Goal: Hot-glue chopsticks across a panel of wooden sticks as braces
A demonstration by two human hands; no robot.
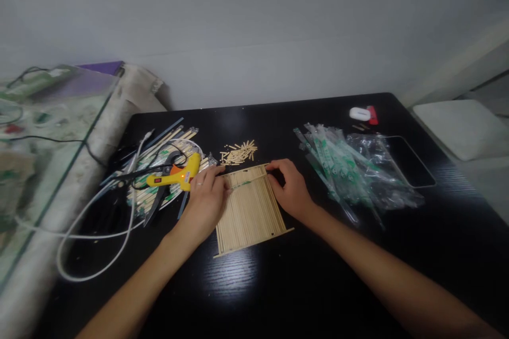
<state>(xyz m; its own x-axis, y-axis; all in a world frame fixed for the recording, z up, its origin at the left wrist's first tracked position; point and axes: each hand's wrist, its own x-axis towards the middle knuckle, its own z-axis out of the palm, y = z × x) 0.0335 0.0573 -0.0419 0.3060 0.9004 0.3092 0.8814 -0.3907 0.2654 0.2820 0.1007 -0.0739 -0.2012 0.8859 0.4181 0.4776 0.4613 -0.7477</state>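
Observation:
A flat panel of thin wooden sticks (248, 214) lies on the black table, its sticks side by side with crosspieces along the near and far ends. My left hand (207, 196) is closed at the panel's far left corner, fingers over the edge. At the far right corner, my right hand (289, 185) pinches the edge between thumb and fingers. A thin strip with a green mark (242, 184) runs across the panel between both hands. Just left of my left hand lies a yellow glue gun (175, 177), its small switch lit orange.
Short cut stick pieces (240, 152) are heaped beyond the panel. Wrapped sticks (159, 153) and a looping white cable (129, 228) lie left. Clear plastic wrappers (338, 161), a phone (411, 161) and a white case (360, 113) are right. A white stool (461, 124) stands beyond the table's right edge.

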